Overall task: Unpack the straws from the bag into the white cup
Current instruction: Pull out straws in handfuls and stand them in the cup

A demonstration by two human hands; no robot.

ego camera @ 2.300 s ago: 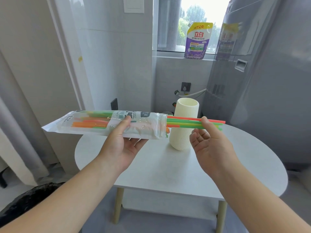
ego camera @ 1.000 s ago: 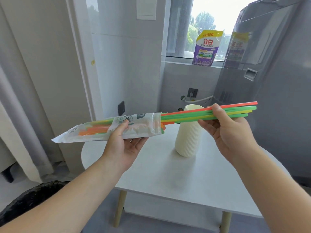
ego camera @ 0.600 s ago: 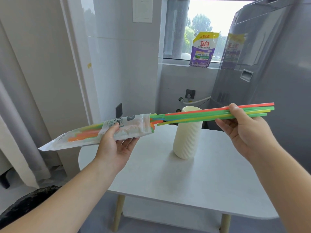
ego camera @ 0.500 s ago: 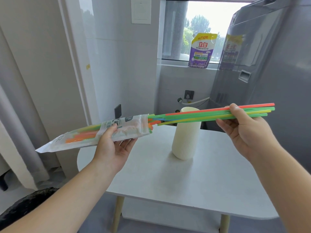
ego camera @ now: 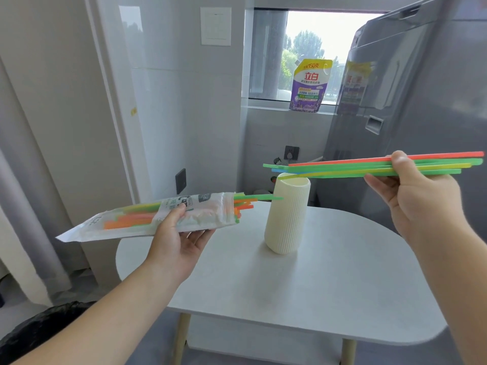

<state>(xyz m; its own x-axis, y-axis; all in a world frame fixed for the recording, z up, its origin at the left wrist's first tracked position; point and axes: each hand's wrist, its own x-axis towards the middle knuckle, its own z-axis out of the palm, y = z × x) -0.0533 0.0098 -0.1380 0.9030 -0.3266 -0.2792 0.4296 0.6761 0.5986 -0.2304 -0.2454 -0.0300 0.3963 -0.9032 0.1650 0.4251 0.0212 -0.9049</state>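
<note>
My left hand (ego camera: 179, 241) holds a clear plastic straw bag (ego camera: 147, 219) level above the table's left side, thumb on top. Orange and green straws still lie inside, and several ends poke out of its open right end. My right hand (ego camera: 419, 198) pinches a bundle of straws (ego camera: 342, 168), red, green, yellow and blue, held almost level. The bundle is fully out of the bag, its left ends hanging just above the rim of the white ribbed cup (ego camera: 287, 217). The cup stands upright on the table.
The white oval table (ego camera: 329, 285) carries only the cup. A grey refrigerator (ego camera: 421, 101) stands close behind at the right. A purple detergent pouch (ego camera: 309, 86) sits on the window sill. White wall panels and a curtain are at the left.
My right hand has drawn the straw bundle to the right until it came free of the bag. The bag in my left hand has tipped a little lower at its left end.
</note>
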